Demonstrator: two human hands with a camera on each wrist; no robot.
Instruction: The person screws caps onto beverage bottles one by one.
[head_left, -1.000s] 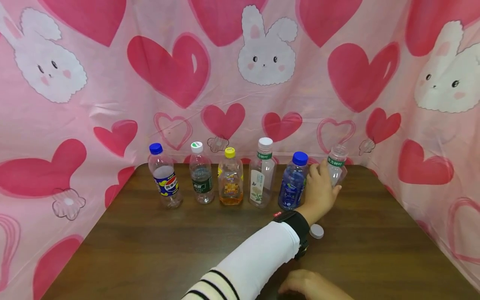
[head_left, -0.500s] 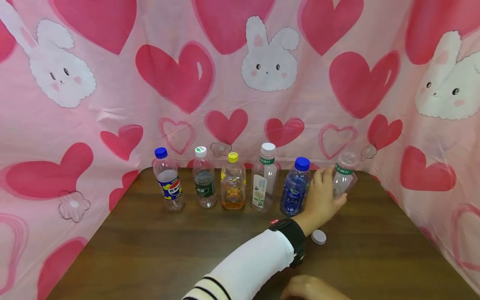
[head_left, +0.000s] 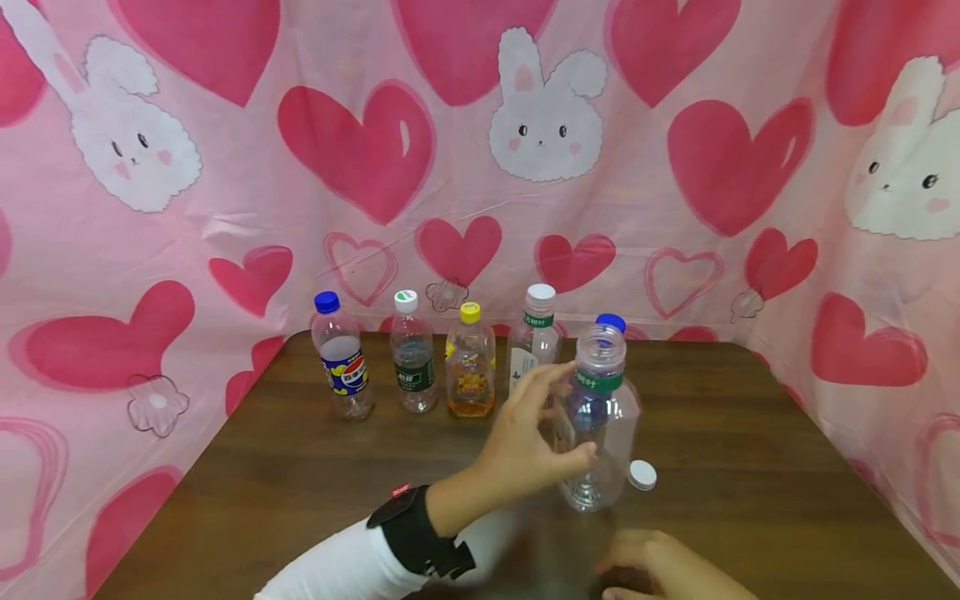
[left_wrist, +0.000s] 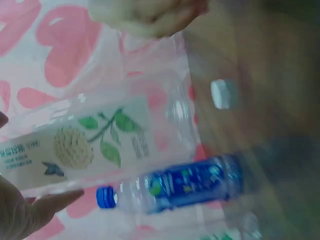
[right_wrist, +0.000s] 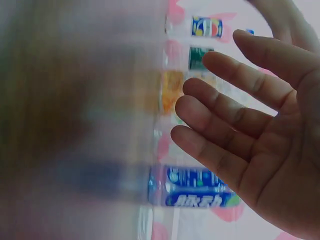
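Note:
My left hand [head_left: 525, 442] grips a clear, uncapped plastic bottle [head_left: 618, 425] above the table, upright or nearly so, with a green band below its threaded mouth. In the left wrist view the bottle's white label [left_wrist: 75, 147] shows a flower and leaves, and my left thumb [left_wrist: 25, 215] lies along its side. A white cap [head_left: 642, 475] sits on the table just right of the bottle's base. Low in the head view is my right hand [head_left: 652, 558], holding nothing; the right wrist view shows its fingers [right_wrist: 215, 105] extended and slightly bent.
Toward the back stand capped bottles in a row: a Pepsi bottle [head_left: 345, 375], a green-labelled bottle [head_left: 414, 375], a yellow-capped bottle [head_left: 471, 379], a white-capped bottle [head_left: 525, 362]. A blue bottle [left_wrist: 185, 185] is partly hidden behind the held one. Pink heart-print cloth [head_left: 450, 192] surrounds the table.
My left hand has brought the uncapped bottle from the right end of the row leftward and nearer to me, off the table. My right hand has shifted slightly right.

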